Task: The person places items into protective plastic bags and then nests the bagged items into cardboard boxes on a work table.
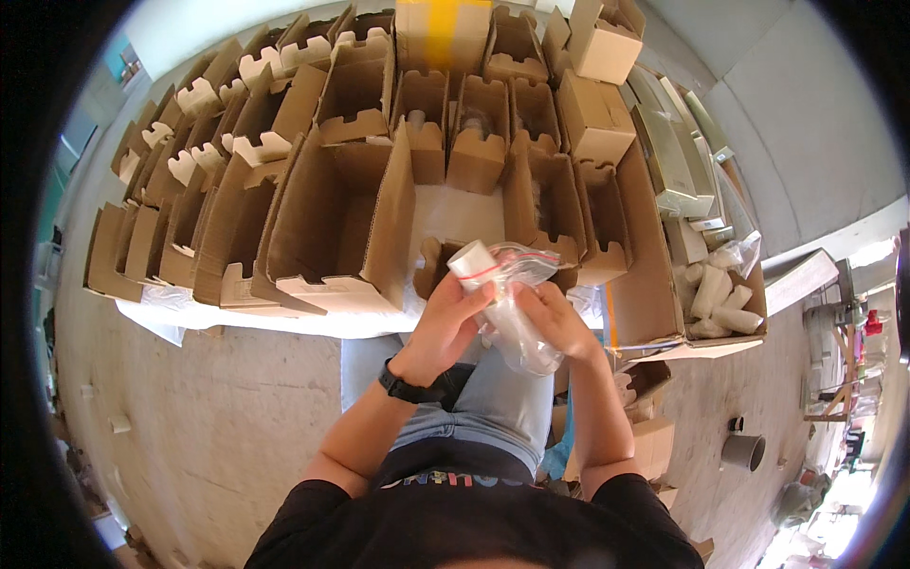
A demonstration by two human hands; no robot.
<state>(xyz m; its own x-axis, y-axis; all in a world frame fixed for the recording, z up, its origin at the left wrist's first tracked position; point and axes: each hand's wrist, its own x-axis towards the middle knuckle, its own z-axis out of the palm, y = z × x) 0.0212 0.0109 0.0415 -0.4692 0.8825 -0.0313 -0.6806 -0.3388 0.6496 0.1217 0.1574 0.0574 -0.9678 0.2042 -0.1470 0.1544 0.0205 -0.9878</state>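
Over my lap, both hands are on a clear zip-top plastic bag [530, 348] with a red seal line. My left hand [448, 320] grips a white cylinder [472, 262] whose end points up and to the left; whether it lies inside the bag or against it, I cannot tell. My right hand [558, 320] pinches the bag's side near its mouth, thumb towards the left hand. The bag's lower end hangs towards my knees, and its contents are blurred by the plastic. Just behind the hands stands a small open cardboard box [429, 267], partly hidden.
Rows of open cardboard bins [341, 199] cover the white-topped table [458, 213]. At right, a large carton [643, 299] holds flat boxes and white wrapped packets [711, 291]. More cardboard boxes [650, 441] sit on the floor beside me, near a grey bucket [743, 453].
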